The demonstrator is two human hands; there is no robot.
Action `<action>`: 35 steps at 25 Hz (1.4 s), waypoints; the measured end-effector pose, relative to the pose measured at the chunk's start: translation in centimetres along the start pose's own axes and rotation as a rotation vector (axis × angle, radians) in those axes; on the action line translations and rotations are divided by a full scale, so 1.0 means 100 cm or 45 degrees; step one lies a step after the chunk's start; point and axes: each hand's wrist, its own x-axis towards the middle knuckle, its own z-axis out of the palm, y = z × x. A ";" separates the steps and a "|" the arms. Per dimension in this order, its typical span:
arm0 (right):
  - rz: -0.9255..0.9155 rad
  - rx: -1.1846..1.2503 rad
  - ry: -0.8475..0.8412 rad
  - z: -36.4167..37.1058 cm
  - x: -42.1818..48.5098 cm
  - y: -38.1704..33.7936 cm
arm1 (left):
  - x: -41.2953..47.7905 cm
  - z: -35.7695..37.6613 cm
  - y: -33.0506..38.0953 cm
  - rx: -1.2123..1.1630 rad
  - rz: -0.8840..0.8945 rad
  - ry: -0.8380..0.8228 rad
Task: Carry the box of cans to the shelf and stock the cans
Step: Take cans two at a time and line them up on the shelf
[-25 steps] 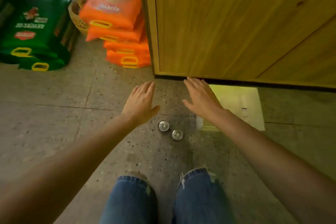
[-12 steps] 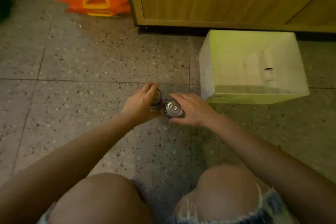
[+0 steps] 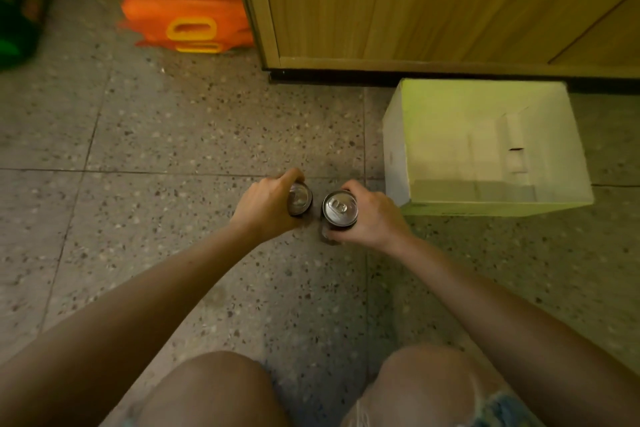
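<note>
- Left hand [image 3: 265, 206]: fingers wrapped around the side of the left can [image 3: 300, 198], thumb toward the person, forefinger curled over the far rim. Grip closed on the can.
- Left can: upright, silver top partly covered by the hand, dark body. Whether its base touches the floor cannot be told.
- Right hand [image 3: 375, 217]: closed around the right can [image 3: 340, 209], fingers on the far and right side, thumb low on the near side.
- Right can: upright, silver top with pull tab in full sight, dark body below. It stands just beside the left can, a narrow gap between them. Whether it is lifted or resting cannot be told.
- Box [image 3: 394, 156]: pale cardboard, open at the top, standing on the floor to the right of the cans and near the right hand. Inside shows bare folded flaps, no cans visible in it. Its far edge lies close to the foot of the cabinet.
- Cabinet [image 3: 415, 0]: light wood panels, dark strip along the bottom, beyond the box.
- Orange bags [image 3: 183, 10]: stacked flat, yellow handles, left of the cabinet corner.
- Green bag [image 3: 17, 10]: dark, at the far left edge, blurred.
- Floor [image 3: 173, 135]: speckled grey tiles with thin joints.
- Knees [image 3: 214, 388]: both bare, bent, at the bottom edge, frayed denim on the right one.
</note>
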 end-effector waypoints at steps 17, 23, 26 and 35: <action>-0.109 0.122 0.259 -0.516 -0.167 -0.391 | -0.192 -0.589 0.255 -0.153 0.202 0.448; -0.129 0.289 0.456 -0.650 -0.215 -0.480 | -0.233 -0.717 0.325 -0.341 0.343 0.584; -0.111 0.313 0.599 -0.695 -0.225 -0.503 | -0.237 -0.761 0.352 -0.416 0.431 0.657; -0.064 0.467 0.976 -0.764 -0.213 -0.520 | -0.194 -0.813 0.404 -0.830 0.482 0.689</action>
